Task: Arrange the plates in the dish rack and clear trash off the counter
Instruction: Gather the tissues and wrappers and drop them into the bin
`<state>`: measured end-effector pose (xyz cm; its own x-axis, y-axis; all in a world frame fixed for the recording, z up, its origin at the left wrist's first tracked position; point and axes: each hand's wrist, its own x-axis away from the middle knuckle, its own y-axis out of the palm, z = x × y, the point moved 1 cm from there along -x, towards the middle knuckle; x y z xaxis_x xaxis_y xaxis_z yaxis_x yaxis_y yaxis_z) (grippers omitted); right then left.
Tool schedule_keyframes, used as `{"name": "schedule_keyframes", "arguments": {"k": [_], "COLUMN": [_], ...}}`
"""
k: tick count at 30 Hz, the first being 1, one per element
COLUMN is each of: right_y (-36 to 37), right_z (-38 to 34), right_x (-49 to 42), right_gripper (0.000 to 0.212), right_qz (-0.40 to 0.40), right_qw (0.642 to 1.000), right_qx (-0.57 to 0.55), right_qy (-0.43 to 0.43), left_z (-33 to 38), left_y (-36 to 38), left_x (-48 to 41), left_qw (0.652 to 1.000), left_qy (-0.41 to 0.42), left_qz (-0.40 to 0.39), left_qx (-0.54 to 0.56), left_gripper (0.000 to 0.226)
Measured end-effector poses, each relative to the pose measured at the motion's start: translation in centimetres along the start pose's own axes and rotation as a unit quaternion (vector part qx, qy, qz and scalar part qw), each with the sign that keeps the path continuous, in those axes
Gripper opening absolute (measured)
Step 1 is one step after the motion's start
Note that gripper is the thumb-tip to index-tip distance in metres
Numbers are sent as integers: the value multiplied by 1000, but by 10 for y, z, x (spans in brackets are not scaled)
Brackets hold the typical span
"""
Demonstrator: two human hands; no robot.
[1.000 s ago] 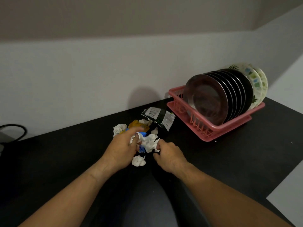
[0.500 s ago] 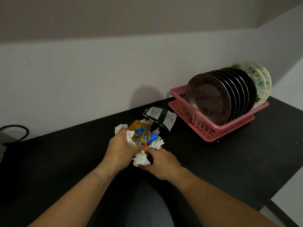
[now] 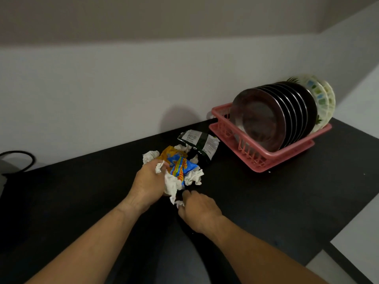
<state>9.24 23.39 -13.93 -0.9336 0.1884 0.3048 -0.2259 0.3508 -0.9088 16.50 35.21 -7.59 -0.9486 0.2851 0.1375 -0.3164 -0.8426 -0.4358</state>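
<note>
A heap of trash lies mid-counter: crumpled white tissues point(image 3: 194, 176), a blue and orange snack wrapper point(image 3: 180, 167) and a black packet point(image 3: 200, 142) behind it. My left hand point(image 3: 148, 181) grips a wad of tissue point(image 3: 171, 184) and the wrapper's near edge. My right hand point(image 3: 200, 210) pinches a small tissue scrap point(image 3: 178, 203) just below that wad. The pink dish rack point(image 3: 256, 156) stands at the right with several dark plates point(image 3: 260, 121) upright in it and patterned white plates point(image 3: 323, 99) behind them.
The black counter point(image 3: 266, 201) ends at a front edge on the lower right, with pale floor beyond. A black cable loop point(image 3: 18, 158) lies at the far left by the wall. A white wall runs behind the counter.
My left hand has gathered tissue and the snack wrapper into a bundle. My right hand pulled back toward me and now pinches a small scrap under it.
</note>
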Motion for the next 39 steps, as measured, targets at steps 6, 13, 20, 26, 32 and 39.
{"name": "schedule_keyframes", "arguments": {"k": [6, 13, 20, 26, 32, 39], "right_y": [-28, -64, -80, -97, -98, -80], "right_z": [26, 61, 92, 123, 199, 318], "right_x": [28, 49, 80, 117, 163, 220], "right_gripper": [23, 27, 24, 35, 19, 19], "right_qz": [-11, 45, 144, 201, 158, 116], "right_qw": [998, 980, 952, 925, 953, 962], "right_qx": [-64, -185, -244, -288, -218, -219], "right_qy": [15, 54, 115, 145, 142, 118], "left_z": [25, 42, 63, 80, 110, 113], "left_y": [7, 22, 56, 94, 169, 291], "left_x": [2, 6, 31, 61, 107, 179], "left_qw": [983, 990, 979, 991, 995, 980], "left_qy": [-65, -29, 0, 85, 70, 77], "left_qz": [-74, -105, -175, -105, -66, -171], "left_qx": [153, 91, 109, -4, 14, -65], "left_gripper": [39, 10, 16, 40, 58, 18]}}
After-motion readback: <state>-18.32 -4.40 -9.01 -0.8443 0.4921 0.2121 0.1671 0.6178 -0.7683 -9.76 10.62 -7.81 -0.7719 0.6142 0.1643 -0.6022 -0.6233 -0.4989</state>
